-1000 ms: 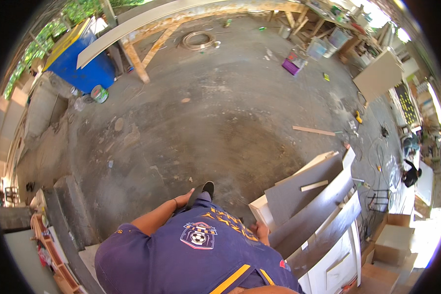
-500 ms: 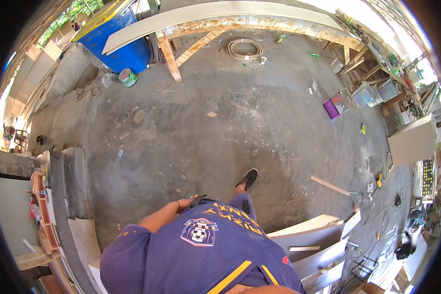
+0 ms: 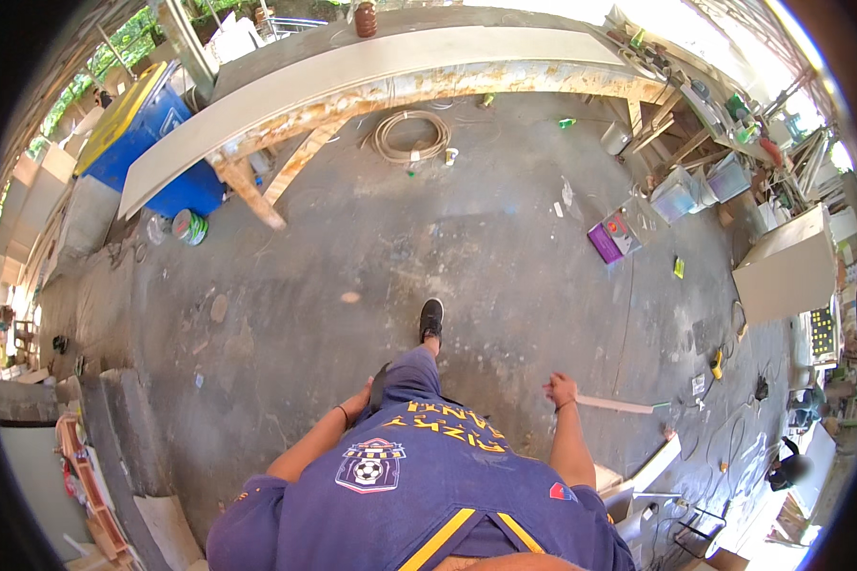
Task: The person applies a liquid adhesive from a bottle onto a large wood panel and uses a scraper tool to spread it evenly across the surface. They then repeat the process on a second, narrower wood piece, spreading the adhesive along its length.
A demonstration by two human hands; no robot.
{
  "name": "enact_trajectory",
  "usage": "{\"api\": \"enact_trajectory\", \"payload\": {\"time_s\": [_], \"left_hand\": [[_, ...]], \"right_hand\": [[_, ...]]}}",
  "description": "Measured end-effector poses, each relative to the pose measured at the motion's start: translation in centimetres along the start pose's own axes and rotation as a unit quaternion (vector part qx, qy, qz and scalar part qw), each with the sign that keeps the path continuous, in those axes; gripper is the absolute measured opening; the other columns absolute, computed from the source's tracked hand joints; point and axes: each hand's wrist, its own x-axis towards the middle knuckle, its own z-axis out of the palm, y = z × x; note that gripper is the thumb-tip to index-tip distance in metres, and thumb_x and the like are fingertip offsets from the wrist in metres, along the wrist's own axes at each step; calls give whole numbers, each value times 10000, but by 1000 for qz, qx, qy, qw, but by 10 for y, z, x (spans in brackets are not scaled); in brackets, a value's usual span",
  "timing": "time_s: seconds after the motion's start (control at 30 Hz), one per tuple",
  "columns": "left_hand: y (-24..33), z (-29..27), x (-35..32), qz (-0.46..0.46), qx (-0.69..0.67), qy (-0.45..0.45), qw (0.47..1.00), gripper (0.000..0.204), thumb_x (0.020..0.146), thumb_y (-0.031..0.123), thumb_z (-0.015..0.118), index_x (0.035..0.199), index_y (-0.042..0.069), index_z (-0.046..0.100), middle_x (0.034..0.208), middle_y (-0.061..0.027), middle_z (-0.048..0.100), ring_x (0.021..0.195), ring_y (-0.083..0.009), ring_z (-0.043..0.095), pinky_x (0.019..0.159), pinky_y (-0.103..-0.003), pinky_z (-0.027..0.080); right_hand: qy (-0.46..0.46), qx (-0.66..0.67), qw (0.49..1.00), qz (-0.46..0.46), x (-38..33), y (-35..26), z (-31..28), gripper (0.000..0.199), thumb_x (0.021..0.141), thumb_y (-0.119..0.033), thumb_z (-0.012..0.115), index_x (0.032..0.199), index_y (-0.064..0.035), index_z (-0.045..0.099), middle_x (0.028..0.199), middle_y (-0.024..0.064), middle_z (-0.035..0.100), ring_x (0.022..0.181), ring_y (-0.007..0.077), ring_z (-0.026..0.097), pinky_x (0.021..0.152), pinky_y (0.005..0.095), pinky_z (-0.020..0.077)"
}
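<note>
**Status: Mid-Stride, Right Side Free**

Reference: 12 o'clock is straight ahead.

1. Floor (image 3: 295,305): open room runs from 10 to 1 o'clock, bounded ahead by the table (image 3: 428,86), whose near edge spans 11 to 1 o'clock.
2. Long pale board (image 3: 371,65): lies along the table. Its left end projects near 10 o'clock and limits passage there.
3. Blue bin (image 3: 129,128): 11 o'clock, beyond that end.
4. Panel stack (image 3: 655,466): 3 o'clock, partly hidden by the right sleeve (image 3: 595,509). Change: one second ago the right hand (image 3: 561,388) was at this stack; it is now well apart from it, out at 2 o'clock. Judgement: no panel is being carried on that side.
5. Wood strip (image 3: 619,404): on the floor between 2 and 3 o'clock, its near end just beside the right hand in this view. Contact cannot be confirmed.
6. Shoe (image 3: 432,320): forward at 12 o'clock, with bare floor around it.
7. Right grip: fingers loosely spread, nothing visible within.
8. Left hand (image 3: 359,400): 11 o'clock, against or near a dark item (image 3: 378,388). Left grip: cannot tell.
</note>
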Motion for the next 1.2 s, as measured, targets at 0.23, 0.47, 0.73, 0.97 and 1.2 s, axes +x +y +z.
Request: {"api": "enact_trajectory", "payload": {"time_s": [0.23, 0.47, 0.73, 0.97, 1.2], "left_hand": [[171, 4, 105, 39, 40, 104, 993, 950, 776, 769, 184, 1243, -6, 475, 1234, -158, 511, 1158, -270, 469, 977, -350, 344], [384, -28, 125, 267, 278, 365, 847, 791, 882, 619, 207, 1280, -39, 391, 1327, -238, 380, 1266, -345, 322, 1025, -352, 257], [609, -87, 147, 470, 364, 544, 593, 524, 932, 433, 356, 1015, -57, 520, 939, -250, 535, 899, -401, 492, 783, -431, 386], [751, -137, 177, 275, 323, 654, 626, 805, 862, 613, 311, 1307, -57, 344, 1372, -229, 315, 1287, -330, 279, 1081, -374, 184], [863, -128, 208, 80, 363, 659, 654, 836, 817, 695, 270, 1380, 77, 282, 1469, -78, 183, 1352, -254, 158, 1050, -533, 147]], "right_hand": [[-71, -75, 994, -34, 79, -154, 71, 340, 819, -137, 537, 1141, -27, 527, 833, 92, 642, 694, 180, 650, 515, 299, 489], [-126, -92, 982, 106, 112, -190, 75, 397, 811, -138, 574, 1194, -62, 500, 953, 99, 641, 799, 201, 635, 619, 357, 497], [-78, -77, 970, 219, 211, -176, -7, 299, 807, -250, 534, 1079, -129, 563, 873, 41, 617, 721, 183, 603, 577, 386, 460], [21, 20, 979, 201, 338, -325, -38, 344, 797, -258, 559, 1108, -111, 551, 782, 17, 598, 641, 138, 581, 520, 318, 452], [46, -49, 997, 21, 424, -514, -50, 435, 783, -234, 581, 1170, -50, 510, 942, 79, 625, 769, 171, 617, 592, 301, 470]]}}
